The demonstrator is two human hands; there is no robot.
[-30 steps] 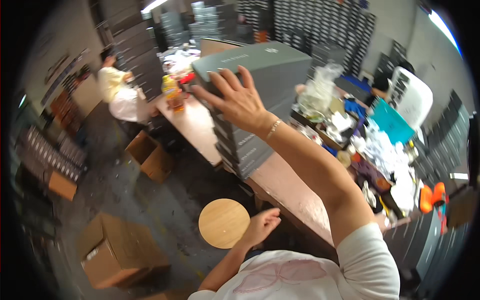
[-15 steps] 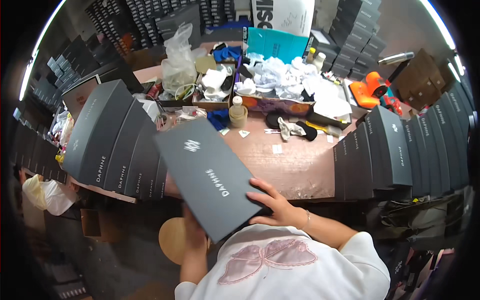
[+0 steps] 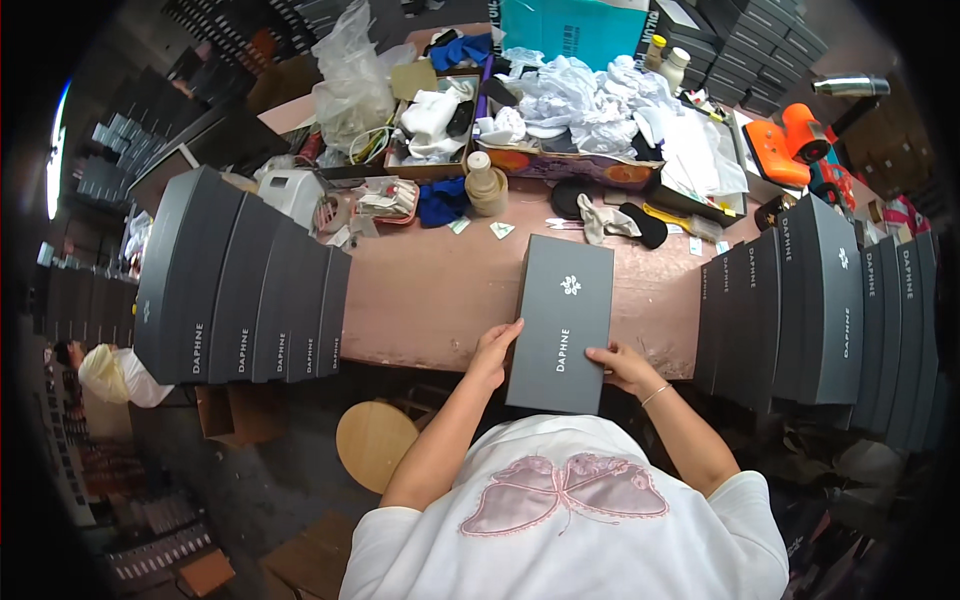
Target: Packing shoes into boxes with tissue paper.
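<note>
A dark grey shoebox with its lid on lies over the table's near edge in front of me, its long side pointing away. My left hand grips its left side, with the thumb along the lid's edge. On the opposite side my right hand holds it, thumb on the lid and fingers partly hidden below. To the left rises a stack of matching grey shoeboxes. More of them form a stack on the right.
Behind the shoebox, on the pinkish table, are a squat bottle, black and white socks and a carton of crumpled white paper. An orange tape dispenser stands at the far right. Below left is a round wooden stool.
The shoebox has swung from a tilted pose at left to nearly straight in front of me, lower at the table edge. My left hand has come up onto its left side.
</note>
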